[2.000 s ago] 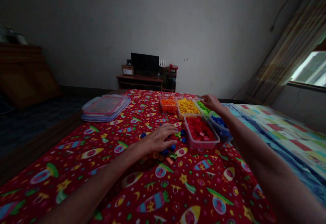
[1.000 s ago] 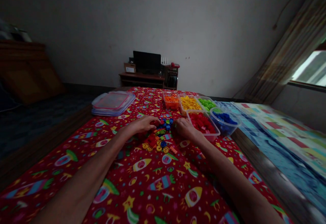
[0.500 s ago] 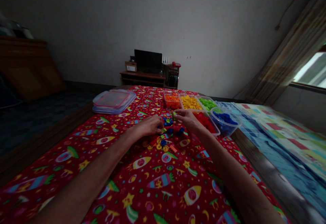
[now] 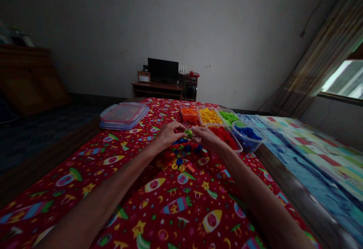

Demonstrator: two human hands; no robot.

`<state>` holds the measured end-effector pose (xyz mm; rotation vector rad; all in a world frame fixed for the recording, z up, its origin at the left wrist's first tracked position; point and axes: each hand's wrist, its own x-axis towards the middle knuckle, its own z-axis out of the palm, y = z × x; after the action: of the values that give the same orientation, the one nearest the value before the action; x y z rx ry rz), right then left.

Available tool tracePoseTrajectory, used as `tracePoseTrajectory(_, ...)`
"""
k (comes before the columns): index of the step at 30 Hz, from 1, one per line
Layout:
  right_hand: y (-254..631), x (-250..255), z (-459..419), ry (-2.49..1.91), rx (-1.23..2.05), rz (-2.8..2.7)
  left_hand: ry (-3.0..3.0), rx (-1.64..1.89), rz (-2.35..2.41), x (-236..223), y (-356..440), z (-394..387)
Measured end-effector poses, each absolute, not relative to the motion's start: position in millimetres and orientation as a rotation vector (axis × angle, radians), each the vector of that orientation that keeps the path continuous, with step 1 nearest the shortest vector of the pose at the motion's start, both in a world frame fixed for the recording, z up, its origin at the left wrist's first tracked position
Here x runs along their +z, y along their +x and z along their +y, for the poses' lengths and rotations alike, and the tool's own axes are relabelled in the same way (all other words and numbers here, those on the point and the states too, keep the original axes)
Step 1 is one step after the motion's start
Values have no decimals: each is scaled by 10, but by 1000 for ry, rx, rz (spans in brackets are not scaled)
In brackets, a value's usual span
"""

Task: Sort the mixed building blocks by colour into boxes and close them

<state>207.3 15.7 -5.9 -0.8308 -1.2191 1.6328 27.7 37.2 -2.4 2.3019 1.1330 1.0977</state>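
Observation:
Between my two hands is a small green toy block piece (image 4: 188, 133), held up just above the pile. My left hand (image 4: 170, 133) pinches it from the left, thumb and forefinger closed. From the other side my right hand (image 4: 206, 136) grips it with closed fingertips. Below them lies a loose pile of small plastic pieces: blue pieces (image 4: 199, 149), yellow wheel-like rings (image 4: 182, 167), a blue ring (image 4: 179, 161) and an orange piece (image 4: 190, 168). Whether the green piece is one block or several joined is too small to tell.
Clear containers stand at the right with orange pieces (image 4: 189, 113), yellow pieces (image 4: 210, 116), green pieces (image 4: 228, 117), red pieces (image 4: 225, 136) and blue pieces (image 4: 248, 132). Stacked lids (image 4: 124, 115) lie at the left on the red patterned tablecloth (image 4: 153, 218). A bed (image 4: 300, 147) adjoins on the right.
My left hand has risen from the pile and moved toward my right hand. Both hands now meet at the green piece, where before they were apart.

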Motion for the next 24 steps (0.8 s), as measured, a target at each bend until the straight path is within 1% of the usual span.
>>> tracePoseTrajectory(4, 2023, -123, 159, -864, 1605, -1249, 2388, 1070, 1130, -11, 380, 264)
tracePoseTrajectory(9, 2088, -85, 168, -1000, 1429, -1364, 2388, 1077, 1160, -23, 373, 280)
tracePoseTrajectory(13, 2421, 122, 270, -1151, 1048, -1522, 2353, 1127, 1256, 14, 169, 401)
tracePoseTrajectory(19, 3259, 504, 695, -1722, 170, -1809, 2257, 1130, 1517, -65, -217, 639)
tracePoseTrajectory(21, 3493, 594, 876, -1938, 3, -1836, 2218, 1115, 1556, -124, -278, 699)
tracePoseTrajectory(24, 3720, 691, 1126, -2095, -89, -1831, 2190, 1090, 1576, -190, -310, 754)
